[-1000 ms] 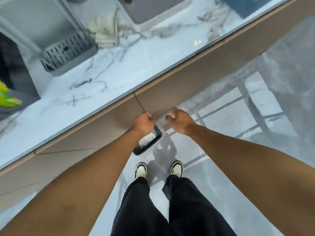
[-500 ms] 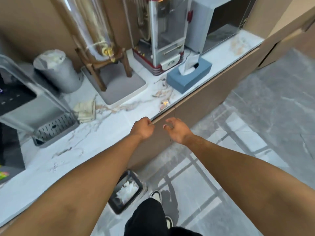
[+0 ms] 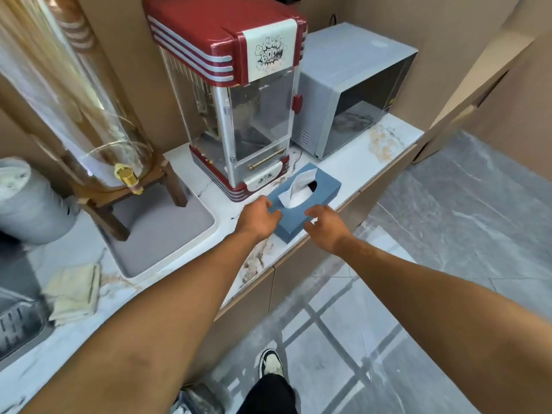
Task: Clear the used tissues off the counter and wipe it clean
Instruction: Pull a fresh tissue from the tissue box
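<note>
Marble counter (image 3: 179,297) runs along beige wall, grey tiled floor (image 3: 448,234) to right. Blue tissue box (image 3: 321,189) sits near counter front edge, just before red popcorn machine (image 3: 239,94); white tissue (image 3: 298,189) stands up from its slot. Left hand (image 3: 259,218) touches box's near-left corner, fingers loosely curled, gripping nothing. Right hand (image 3: 324,224) spread open, empty, at box's near-right edge. Folded cream cloth (image 3: 74,291) lies on counter far left, well apart from box. Grey microwave (image 3: 352,91) behind.

marble counter (image 3: 352,177), brown-stained near edge
</note>
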